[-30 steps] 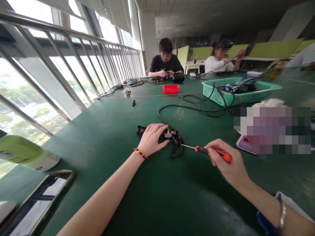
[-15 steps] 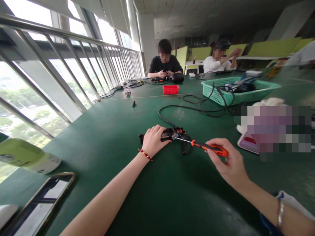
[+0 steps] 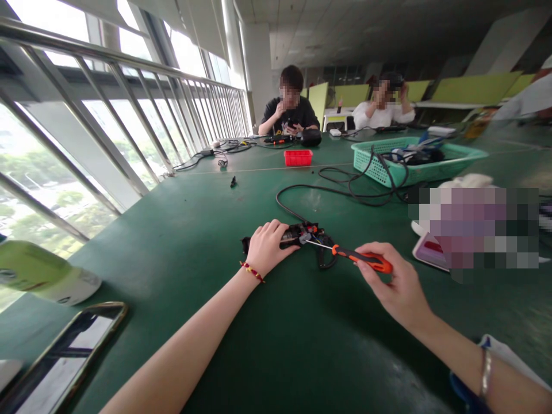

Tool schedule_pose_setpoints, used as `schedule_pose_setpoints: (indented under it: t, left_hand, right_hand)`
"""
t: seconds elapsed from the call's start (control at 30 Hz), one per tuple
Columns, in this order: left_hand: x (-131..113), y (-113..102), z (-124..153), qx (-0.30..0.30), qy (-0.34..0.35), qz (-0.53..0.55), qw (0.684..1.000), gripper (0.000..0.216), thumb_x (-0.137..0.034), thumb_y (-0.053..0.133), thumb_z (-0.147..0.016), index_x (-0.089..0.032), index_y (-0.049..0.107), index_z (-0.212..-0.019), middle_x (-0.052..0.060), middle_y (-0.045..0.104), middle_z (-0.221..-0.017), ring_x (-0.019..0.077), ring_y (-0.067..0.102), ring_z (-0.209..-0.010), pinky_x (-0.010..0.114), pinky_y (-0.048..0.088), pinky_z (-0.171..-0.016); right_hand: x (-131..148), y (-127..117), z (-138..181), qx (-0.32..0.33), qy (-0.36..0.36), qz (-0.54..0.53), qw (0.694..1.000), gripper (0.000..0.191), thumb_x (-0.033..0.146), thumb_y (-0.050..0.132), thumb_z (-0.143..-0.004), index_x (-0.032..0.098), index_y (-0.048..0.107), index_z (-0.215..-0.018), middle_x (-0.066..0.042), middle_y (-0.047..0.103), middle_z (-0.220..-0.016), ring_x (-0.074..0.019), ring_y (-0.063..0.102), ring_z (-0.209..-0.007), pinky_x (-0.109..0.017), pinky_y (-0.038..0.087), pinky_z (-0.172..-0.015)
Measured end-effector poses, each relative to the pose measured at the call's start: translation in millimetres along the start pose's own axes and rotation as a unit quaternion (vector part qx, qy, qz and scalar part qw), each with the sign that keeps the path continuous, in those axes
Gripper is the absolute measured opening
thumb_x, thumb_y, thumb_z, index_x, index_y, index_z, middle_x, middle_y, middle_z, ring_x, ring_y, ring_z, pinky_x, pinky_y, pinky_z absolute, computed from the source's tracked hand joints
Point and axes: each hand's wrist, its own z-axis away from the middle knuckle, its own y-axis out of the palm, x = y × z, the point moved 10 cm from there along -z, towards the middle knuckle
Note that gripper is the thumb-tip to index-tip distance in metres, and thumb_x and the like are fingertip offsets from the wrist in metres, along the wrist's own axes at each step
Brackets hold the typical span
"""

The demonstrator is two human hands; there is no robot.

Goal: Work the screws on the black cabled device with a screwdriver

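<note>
On the green table [image 3: 207, 213] lies an opened black electrical device [image 3: 295, 233], with a grey part and red and blue wires showing inside. My left hand [image 3: 268, 248] wraps over its body and presses it to the table. A screwdriver [image 3: 366, 258] with an orange and black handle is gripped in my right hand [image 3: 394, 284]. Its shaft points left, and the tip meets the exposed inside of the device near the grey part; exactly what it touches is too small to tell. A black cable [image 3: 282, 202] runs from the device toward the back right.
A teal basket [image 3: 379, 172] with tools and cables stands at the back right, a red basket [image 3: 297, 158] at the back middle. A phone [image 3: 69, 356] and a green-and-white container [image 3: 47, 273] lie at left. Two people [image 3: 291, 112] sit across the table.
My hands, the device and the screwdriver keep nearly the same pose. Across the table, one person has raised a hand to the face, and the other has both hands up at the head.
</note>
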Motion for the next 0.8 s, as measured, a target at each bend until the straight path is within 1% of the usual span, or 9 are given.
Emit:
schedule_pose_setpoints:
  t: [0.13,0.33,0.4,0.5,0.57,0.6,0.67,0.73,0.8]
  left_hand:
    - [0,0,0,0.001,0.001,-0.002,1.000,0.041,-0.048,0.065,-0.075,-0.019,0.056,-0.103,0.004,0.059,-0.097,0.0212,0.056,-0.090,0.033,0.044,-0.077]
    - [0,2,0,0.003,0.004,-0.009,1.000,0.041,-0.049,0.064,-0.076,-0.019,0.056,-0.102,0.004,0.059,-0.096,0.0215,0.056,-0.089,0.034,0.044,-0.076]
    - [0,2,0,0.003,0.004,-0.010,1.000,0.041,-0.049,0.063,-0.076,-0.018,0.056,-0.102,0.004,0.059,-0.097,0.0215,0.056,-0.089,0.034,0.044,-0.076]
    - [0,3,0,0.005,0.007,-0.011,1.000,0.041,-0.050,0.062,-0.076,-0.018,0.056,-0.102,0.004,0.058,-0.097,0.0215,0.055,-0.088,0.033,0.044,-0.076]
    - [0,3,0,0.005,0.009,-0.011,1.000,0.041,-0.049,0.062,-0.077,-0.018,0.056,-0.103,0.004,0.058,-0.097,0.0214,0.055,-0.088,0.033,0.044,-0.076]
    - [0,3,0,0.005,0.010,-0.011,1.000,0.041,-0.049,0.062,-0.077,-0.018,0.056,-0.103,0.004,0.058,-0.097,0.0214,0.055,-0.088,0.033,0.044,-0.076]
    - [0,3,0,0.004,0.012,-0.010,1.000,0.041,-0.048,0.062,-0.077,-0.018,0.055,-0.103,0.004,0.058,-0.097,0.0212,0.055,-0.088,0.033,0.044,-0.076]
    - [0,3,0,0.006,0.013,-0.009,1.000,0.040,-0.049,0.062,-0.077,-0.018,0.055,-0.103,0.004,0.058,-0.097,0.0211,0.055,-0.088,0.033,0.044,-0.076]
    - [-1,3,0,0.007,0.015,-0.007,1.000,0.040,-0.049,0.061,-0.078,-0.018,0.055,-0.103,0.005,0.058,-0.097,0.0210,0.055,-0.088,0.033,0.044,-0.076]
  right_hand:
    - [-2,0,0,0.001,0.005,-0.005,1.000,0.008,0.023,0.053,-0.084,0.021,0.055,-0.092,0.000,0.062,-0.081,-0.0108,0.059,-0.065,-0.021,0.047,-0.059]
    - [-9,2,0,0.011,0.034,-0.015,0.999,0.010,0.025,0.053,-0.085,0.022,0.055,-0.094,0.000,0.064,-0.084,-0.0119,0.062,-0.072,-0.022,0.048,-0.065]
    - [-11,4,0,0.028,0.046,-0.017,0.998,0.013,0.028,0.052,-0.086,0.021,0.057,-0.096,0.000,0.064,-0.079,-0.0111,0.061,-0.066,-0.022,0.047,-0.062]
    - [-11,10,1,0.068,0.059,-0.027,0.996,0.021,0.032,0.045,-0.090,0.021,0.058,-0.102,0.002,0.061,-0.068,-0.0085,0.052,-0.049,-0.022,0.042,-0.049]
    - [-11,13,2,0.086,0.062,-0.035,0.994,0.026,0.031,0.039,-0.092,0.022,0.057,-0.108,0.002,0.060,-0.068,-0.0077,0.049,-0.045,-0.022,0.040,-0.046]
    - [-10,14,3,0.089,0.059,-0.034,0.994,0.026,0.030,0.039,-0.092,0.022,0.056,-0.110,0.001,0.061,-0.072,-0.0078,0.050,-0.047,-0.022,0.041,-0.048]
    - [-9,10,4,0.063,0.044,-0.015,0.997,0.026,0.027,0.044,-0.090,0.022,0.053,-0.114,0.000,0.061,-0.079,-0.0093,0.055,-0.055,-0.022,0.045,-0.053]
    - [-5,1,5,0.003,0.014,-0.003,1.000,0.030,0.023,0.052,-0.083,0.020,0.050,-0.113,-0.003,0.061,-0.088,-0.0134,0.062,-0.072,-0.025,0.050,-0.065]
    - [-1,-6,6,-0.037,-0.012,0.007,0.999,0.034,0.020,0.057,-0.078,0.020,0.049,-0.112,-0.006,0.060,-0.095,-0.0169,0.063,-0.085,-0.028,0.051,-0.074]
